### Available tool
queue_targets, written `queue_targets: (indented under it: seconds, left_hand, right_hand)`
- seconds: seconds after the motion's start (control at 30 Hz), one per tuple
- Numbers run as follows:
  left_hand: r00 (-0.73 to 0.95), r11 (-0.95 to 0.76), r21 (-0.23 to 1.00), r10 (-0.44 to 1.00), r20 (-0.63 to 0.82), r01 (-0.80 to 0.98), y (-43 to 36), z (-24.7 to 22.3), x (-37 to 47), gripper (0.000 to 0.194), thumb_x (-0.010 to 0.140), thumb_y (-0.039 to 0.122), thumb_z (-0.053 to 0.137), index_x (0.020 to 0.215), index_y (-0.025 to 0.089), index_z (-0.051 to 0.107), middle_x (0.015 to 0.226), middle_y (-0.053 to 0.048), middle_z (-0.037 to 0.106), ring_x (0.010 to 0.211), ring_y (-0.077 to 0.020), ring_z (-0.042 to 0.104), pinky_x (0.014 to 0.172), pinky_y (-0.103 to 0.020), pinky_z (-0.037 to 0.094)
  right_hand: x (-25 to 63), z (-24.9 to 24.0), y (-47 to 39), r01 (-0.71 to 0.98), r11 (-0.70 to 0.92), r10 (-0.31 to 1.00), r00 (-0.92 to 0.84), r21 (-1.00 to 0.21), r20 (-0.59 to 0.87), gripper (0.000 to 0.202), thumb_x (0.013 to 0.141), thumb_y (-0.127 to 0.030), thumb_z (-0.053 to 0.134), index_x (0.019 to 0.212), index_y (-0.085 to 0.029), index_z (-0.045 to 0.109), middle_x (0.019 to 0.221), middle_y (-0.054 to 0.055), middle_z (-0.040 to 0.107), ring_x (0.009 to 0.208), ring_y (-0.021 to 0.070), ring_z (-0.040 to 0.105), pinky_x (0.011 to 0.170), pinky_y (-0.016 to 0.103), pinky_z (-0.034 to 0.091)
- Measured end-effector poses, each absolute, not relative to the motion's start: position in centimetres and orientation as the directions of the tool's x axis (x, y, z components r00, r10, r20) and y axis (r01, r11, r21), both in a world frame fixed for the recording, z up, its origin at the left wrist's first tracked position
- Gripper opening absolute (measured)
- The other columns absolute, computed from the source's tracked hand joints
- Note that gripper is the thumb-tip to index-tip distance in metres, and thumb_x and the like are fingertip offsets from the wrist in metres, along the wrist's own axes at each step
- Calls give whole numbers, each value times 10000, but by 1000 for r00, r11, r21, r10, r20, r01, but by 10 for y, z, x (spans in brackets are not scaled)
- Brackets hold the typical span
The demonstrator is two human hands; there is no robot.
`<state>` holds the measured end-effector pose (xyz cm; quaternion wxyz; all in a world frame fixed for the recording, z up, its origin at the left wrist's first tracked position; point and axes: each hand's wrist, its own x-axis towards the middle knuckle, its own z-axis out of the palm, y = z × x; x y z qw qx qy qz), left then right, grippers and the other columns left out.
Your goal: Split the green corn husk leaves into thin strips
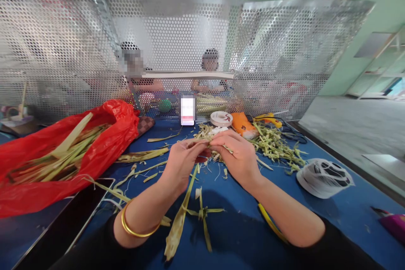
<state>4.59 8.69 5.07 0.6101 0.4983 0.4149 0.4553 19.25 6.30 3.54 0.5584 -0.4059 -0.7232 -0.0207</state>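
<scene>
My left hand [186, 157] and my right hand [233, 151] meet above the middle of the blue table, fingertips pinched together on a pale green leaf strip [211, 143], mostly hidden by the fingers. A long dried leaf [177, 232] runs from beneath my hands toward the near edge. Beside it lies a small cross-shaped piece of knotted leaf [204, 212]. Cut leaf scraps [218, 157] are scattered behind and under my hands.
A red plastic bag [117, 124] of long leaves is at left. Behind stand a lit phone [187, 109], tape roll [221, 118], orange packet [243, 125] and yellow glue gun [268, 120]. A white-wrapped roll [324, 178] sits right. Two people are beyond the perforated screen [186, 33].
</scene>
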Motion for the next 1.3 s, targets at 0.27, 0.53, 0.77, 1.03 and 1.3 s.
queue_targets:
  seconds: [0.27, 0.53, 0.77, 1.03, 1.3]
  left_hand:
    - [252, -152, 986, 954, 165, -68, 83, 47, 48, 151, 701, 277, 684, 769, 148, 722, 722, -39, 712, 685, -149, 628, 646, -238, 482]
    - [302, -227, 965, 936, 179, 131, 91, 51, 43, 149, 725, 292, 682, 776, 161, 729, 667, -21, 688, 637, -126, 593, 625, -220, 462]
    - [200, 100, 957, 979, -45, -272, 79, 42, 56, 226, 627, 332, 779, 716, 148, 684, 661, -14, 675, 627, -117, 613, 662, -233, 510]
    - [210, 262, 873, 959, -189, -412, 82, 38, 52, 254, 569, 295, 819, 728, 136, 702, 701, -26, 678, 618, -96, 597, 592, -195, 491]
    - [156, 220, 876, 973, -168, -430, 80, 36, 57, 258, 543, 263, 825, 684, 137, 649, 637, 5, 652, 579, -91, 585, 637, -231, 502]
  right_hand:
    - [190, 41, 59, 534, 436, 778, 182, -725, 602, 165, 765, -130, 632, 921, -181, 623, 756, 2, 661, 685, 138, 607, 678, 269, 481]
    - [194, 51, 63, 394, 316, 906, 145, -863, 398, 45, 735, -203, 638, 734, -179, 676, 615, -25, 589, 591, 121, 515, 559, 240, 406]
    - [173, 36, 61, 144, 331, 864, 352, -933, 361, 52, 698, -221, 646, 709, -175, 668, 636, -6, 645, 600, 132, 564, 567, 237, 443]
    - [168, 31, 62, 63, 301, 901, 307, -951, 306, 105, 689, -262, 682, 731, -166, 673, 626, -8, 643, 573, 122, 539, 552, 231, 428]
    - [164, 19, 61, 13, 322, 884, 354, -947, 306, 112, 700, -275, 674, 750, -175, 663, 643, -8, 632, 606, 138, 556, 567, 245, 443]
